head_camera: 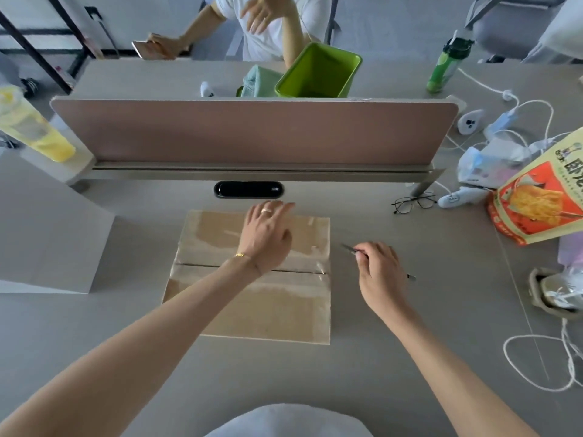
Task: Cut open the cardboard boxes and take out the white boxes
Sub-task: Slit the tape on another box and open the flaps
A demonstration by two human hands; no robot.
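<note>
The cardboard box (252, 275) lies flat mid-counter, its taped seam (202, 267) running left to right. The left hand (266, 236) presses spread fingers on its far flap. The right hand (380, 272), its grip pinching a thin blade (348, 248), hovers just beside the seam's right end, nearer for cutting.

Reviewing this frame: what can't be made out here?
Head view only:
- Contents of the cardboard box: hidden by its shut flaps.
- Centre seam under the left hand: covered by hand and wrist.
- Type of thin tool: mostly hidden in the right hand, too small.
</note>
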